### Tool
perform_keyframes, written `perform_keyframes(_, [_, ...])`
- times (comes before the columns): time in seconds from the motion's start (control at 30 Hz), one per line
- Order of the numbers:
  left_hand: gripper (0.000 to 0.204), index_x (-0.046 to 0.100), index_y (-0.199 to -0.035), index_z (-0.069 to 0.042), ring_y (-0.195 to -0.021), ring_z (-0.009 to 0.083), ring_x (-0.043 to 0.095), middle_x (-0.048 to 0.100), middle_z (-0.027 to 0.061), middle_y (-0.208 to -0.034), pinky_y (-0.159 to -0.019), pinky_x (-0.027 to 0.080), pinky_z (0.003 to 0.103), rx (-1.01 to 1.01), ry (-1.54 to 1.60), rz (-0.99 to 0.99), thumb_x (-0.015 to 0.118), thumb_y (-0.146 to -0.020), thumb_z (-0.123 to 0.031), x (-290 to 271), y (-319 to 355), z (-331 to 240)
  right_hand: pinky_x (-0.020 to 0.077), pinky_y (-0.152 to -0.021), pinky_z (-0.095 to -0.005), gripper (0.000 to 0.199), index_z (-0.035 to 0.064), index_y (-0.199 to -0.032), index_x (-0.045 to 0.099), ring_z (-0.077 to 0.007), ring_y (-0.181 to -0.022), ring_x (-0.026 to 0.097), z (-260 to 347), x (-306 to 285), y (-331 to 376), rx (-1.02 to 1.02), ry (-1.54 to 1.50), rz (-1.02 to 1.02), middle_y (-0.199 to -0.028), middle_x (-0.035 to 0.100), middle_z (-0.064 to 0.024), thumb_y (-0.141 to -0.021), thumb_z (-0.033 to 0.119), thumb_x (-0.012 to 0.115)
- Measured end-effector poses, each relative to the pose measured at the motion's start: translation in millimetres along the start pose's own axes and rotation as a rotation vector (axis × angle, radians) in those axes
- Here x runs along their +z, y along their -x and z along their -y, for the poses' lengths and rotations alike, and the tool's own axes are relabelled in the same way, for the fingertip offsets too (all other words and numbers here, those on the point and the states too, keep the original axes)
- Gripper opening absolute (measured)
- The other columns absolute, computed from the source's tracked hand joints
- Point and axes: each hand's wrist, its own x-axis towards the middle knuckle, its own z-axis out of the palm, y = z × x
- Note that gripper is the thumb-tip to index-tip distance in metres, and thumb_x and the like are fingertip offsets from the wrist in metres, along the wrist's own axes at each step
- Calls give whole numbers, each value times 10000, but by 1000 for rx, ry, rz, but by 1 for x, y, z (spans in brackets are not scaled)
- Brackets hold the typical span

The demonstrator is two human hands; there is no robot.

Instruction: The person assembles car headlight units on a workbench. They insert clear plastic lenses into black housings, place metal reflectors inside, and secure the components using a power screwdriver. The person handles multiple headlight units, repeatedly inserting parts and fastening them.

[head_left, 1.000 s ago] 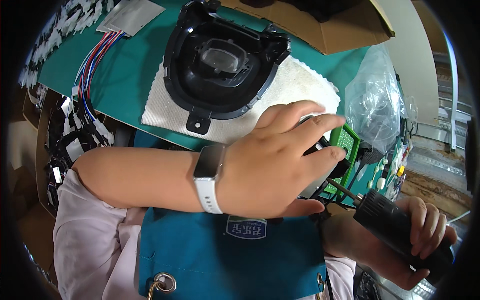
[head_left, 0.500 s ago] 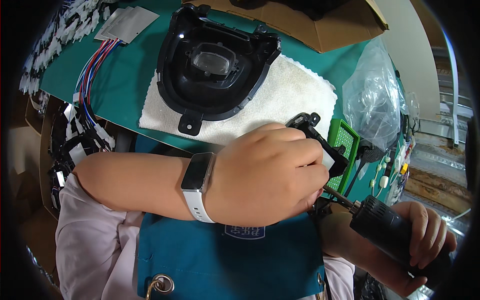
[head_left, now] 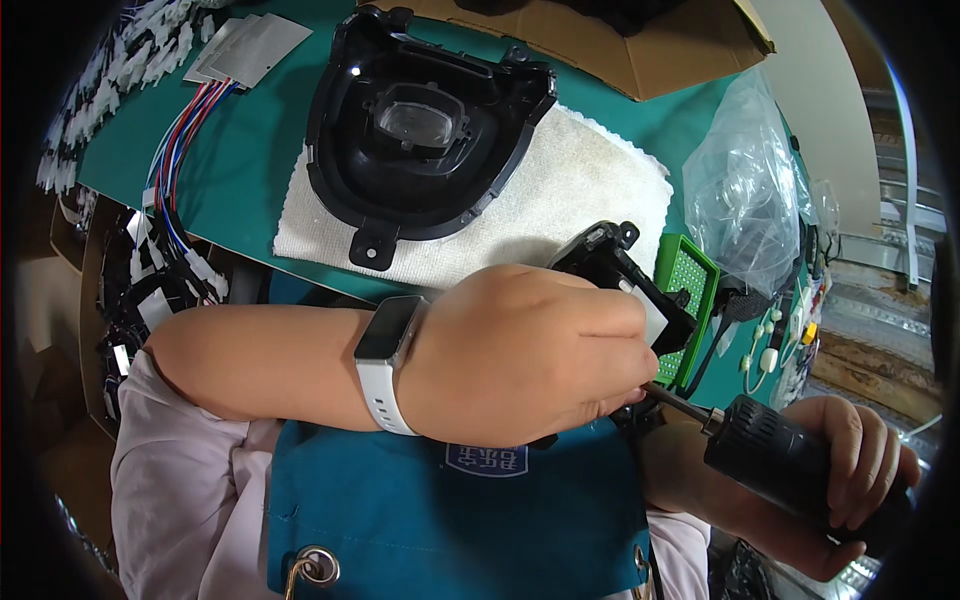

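- While the left hand (head_left: pixel 520 355) closes around a small black plastic part (head_left: pixel 620 275), that part sits at the near edge of the desk (head_left: pixel 260 190), just in front of the person's chest, with a pale square patch showing on its face.
- One black electric screwdriver (head_left: pixel 790 465) is gripped in the right hand (head_left: pixel 850 470), fingers wrapped round its body; its thin bit (head_left: pixel 675 400) runs up to the left hand's fingertips beneath the part.
- A white smartwatch (head_left: pixel 385 365) is strapped to the left wrist.
- Just right of the part lies one green perforated tray (head_left: pixel 685 290), partly hidden by it.
- One white towel (head_left: pixel 560 200) is spread on the desk behind the part, and one large black housing (head_left: pixel 420 130) with a clear lens in its middle rests on it.
- A clear plastic bag (head_left: pixel 750 190), crumpled and standing up, is at the right of the desk, beyond the tray.
- An open brown cardboard box (head_left: pixel 640 45) sits at the far edge.
- A bundle of red, blue and white wires (head_left: pixel 180 150) lies at the left, ending in white connectors, near two flat grey packets (head_left: pixel 250 45).
- On the teal apron (head_left: pixel 450 530) a small white rectangular label (head_left: pixel 485 458) sits just below the left hand.
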Motion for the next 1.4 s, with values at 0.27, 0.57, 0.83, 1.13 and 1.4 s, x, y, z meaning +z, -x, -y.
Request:
perform_keyframes(0.27, [192,619,-933,-46,-664,206,565,562,72,-817,-573,462,296,39,241,12,630,-748,-96,0,1,8,415,-617,-223,416,4,-989,405,-89,-592,499,-3,-1,-2,107,-61,-2,-687,484,-2,-639,38,627])
perform_keyframes(0.57, [183,610,-923,6,-714,254,578,586,121,-807,-601,472,316,28,482,78,578,-817,-140,3,-1,12,427,-618,-224,462,-11,-1011,386,-98,-599,493,2,-7,-7,88,-152,-68,-679,481,-7,-619,35,628])
perform_keyframes(0.83, [259,592,-972,-10,-782,265,558,578,121,-857,-685,453,344,1,417,161,565,-819,-217,-6,-5,10,436,-582,-203,484,-17,-1012,386,-95,-602,493,-5,-1,-4,47,-147,-92,-658,479,3,-602,42,638])
perform_keyframes(1.13, [643,527,-1083,-35,-1158,287,377,480,72,-1157,-884,421,348,-104,-400,142,747,-560,-338,-9,-2,9,398,-583,-209,498,27,-1027,408,-78,-603,473,4,-8,-2,109,116,99,-684,466,11,-605,93,663])
perform_keyframes(1.4, [604,525,-1067,-44,-1143,274,398,510,52,-1115,-908,398,318,-179,-417,15,734,-566,-311,0,5,10,374,-539,-193,517,22,-1035,441,-75,-574,448,-16,-6,11,216,209,218,-689,451,-2,-597,152,684])
